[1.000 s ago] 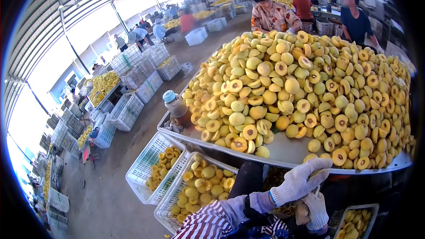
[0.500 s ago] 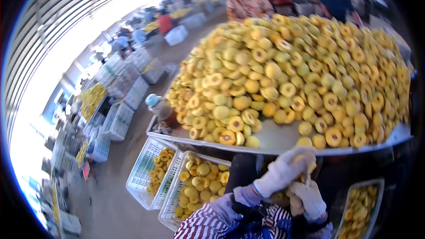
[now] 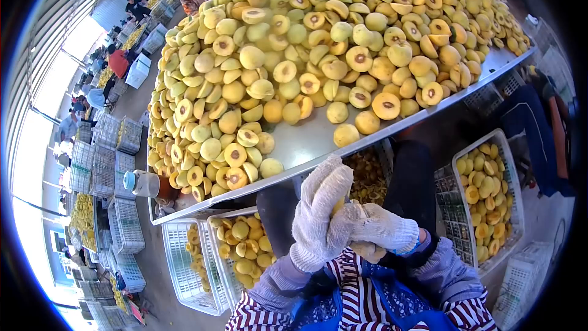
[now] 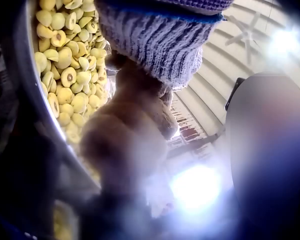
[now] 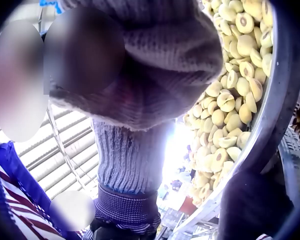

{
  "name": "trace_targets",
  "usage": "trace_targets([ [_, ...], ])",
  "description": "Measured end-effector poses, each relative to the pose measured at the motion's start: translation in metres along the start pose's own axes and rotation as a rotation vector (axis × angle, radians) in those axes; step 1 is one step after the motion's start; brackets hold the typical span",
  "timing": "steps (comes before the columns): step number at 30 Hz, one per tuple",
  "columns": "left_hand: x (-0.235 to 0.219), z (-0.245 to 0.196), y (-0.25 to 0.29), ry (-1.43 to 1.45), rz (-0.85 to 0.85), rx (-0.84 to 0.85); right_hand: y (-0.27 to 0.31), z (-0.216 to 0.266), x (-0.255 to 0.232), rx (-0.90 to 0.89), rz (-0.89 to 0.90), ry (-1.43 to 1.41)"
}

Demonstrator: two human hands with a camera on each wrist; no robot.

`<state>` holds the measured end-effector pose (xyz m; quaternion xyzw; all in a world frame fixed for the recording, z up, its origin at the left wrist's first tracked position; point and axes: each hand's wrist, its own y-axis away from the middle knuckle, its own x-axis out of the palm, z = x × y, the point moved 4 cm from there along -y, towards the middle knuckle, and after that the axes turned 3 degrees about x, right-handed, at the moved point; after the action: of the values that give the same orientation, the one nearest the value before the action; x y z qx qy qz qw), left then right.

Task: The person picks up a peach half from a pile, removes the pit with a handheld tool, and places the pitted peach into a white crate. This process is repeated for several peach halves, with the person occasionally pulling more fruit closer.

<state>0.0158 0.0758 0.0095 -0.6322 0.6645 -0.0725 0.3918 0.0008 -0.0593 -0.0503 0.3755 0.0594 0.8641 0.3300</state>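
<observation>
My gloved left hand (image 3: 321,214) and gloved right hand (image 3: 380,230) meet in front of my chest, just below the near edge of a metal table (image 3: 294,147). Between them a sliver of a yellow peach half (image 3: 337,207) shows, gripped by the left hand. The right hand's fingers are curled against the left; what they hold is hidden by the gloves. A large heap of halved peaches (image 3: 285,72) with brown centres covers the table. Both wrist views show mostly the knitted gloves, the left hand (image 4: 135,115) dark and blurred.
White crates with peach halves (image 3: 245,242) stand at my left, another crate (image 3: 522,220) at my right. Under the table edge is a bin of dark scraps (image 3: 367,175). A blue-capped jar (image 3: 141,182) lies at the table's left corner. People and stacked crates (image 3: 98,159) fill the hall beyond.
My head view has swung right and down, bringing the hands to the middle. The hands stay together; a thin metal tool showing between them earlier is now hidden.
</observation>
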Motion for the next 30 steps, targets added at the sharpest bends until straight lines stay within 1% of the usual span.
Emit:
trace_targets([
  [1, 0.0, -0.002, -0.002, -0.072, 0.034, 0.088, -0.002, -0.004, -0.003, 0.013, -0.042, 0.031],
  [2, 0.001, 0.001, -0.002, -0.041, 0.052, 0.067, -0.003, -0.007, -0.004, 0.029, -0.081, 0.061],
  [3, 0.001, 0.001, -0.003, -0.057, 0.061, 0.081, -0.004, -0.009, -0.005, 0.042, -0.119, 0.091],
  [5, 0.003, 0.003, -0.008, -0.09, 0.077, 0.114, -0.002, -0.003, -0.005, 0.033, -0.113, 0.059],
  [6, 0.003, 0.0, -0.011, -0.114, 0.067, 0.17, -0.001, -0.001, -0.005, 0.03, -0.111, 0.04],
  [9, 0.007, 0.005, -0.021, -0.061, 0.101, 0.192, 0.004, 0.008, -0.001, 0.008, -0.125, -0.08],
  [10, 0.01, 0.007, -0.025, 0.026, 0.056, 0.096, 0.009, 0.016, 0.005, 0.117, -0.165, -0.02],
  [13, 0.015, 0.025, -0.027, 0.323, 0.184, -0.568, 0.002, 0.012, 0.003, 0.17, -0.148, -0.104],
  [14, 0.018, 0.028, -0.024, 0.348, 0.174, -0.569, 0.003, 0.012, 0.002, 0.153, -0.095, -0.174],
  [17, 0.016, 0.018, -0.03, 0.059, 0.146, 0.008, 0.007, 0.006, -0.005, 0.098, -0.14, -0.093],
  [20, 0.015, 0.009, -0.028, -0.079, 0.223, 0.09, 0.008, 0.004, -0.007, 0.073, -0.203, -0.031],
  [23, 0.016, 0.009, -0.025, -0.143, 0.248, 0.193, 0.01, 0.004, -0.01, 0.042, -0.202, 0.012],
  [26, 0.02, 0.017, -0.018, -0.1, 0.313, 0.243, 0.007, -0.011, -0.017, -0.014, -0.159, -0.016],
  [29, 0.025, 0.015, -0.02, -0.155, 0.303, 0.113, 0.004, -0.013, -0.018, -0.044, -0.211, -0.037],
  [30, 0.027, 0.014, -0.021, -0.122, 0.23, 0.074, 0.002, -0.014, -0.019, -0.021, -0.204, -0.063],
])
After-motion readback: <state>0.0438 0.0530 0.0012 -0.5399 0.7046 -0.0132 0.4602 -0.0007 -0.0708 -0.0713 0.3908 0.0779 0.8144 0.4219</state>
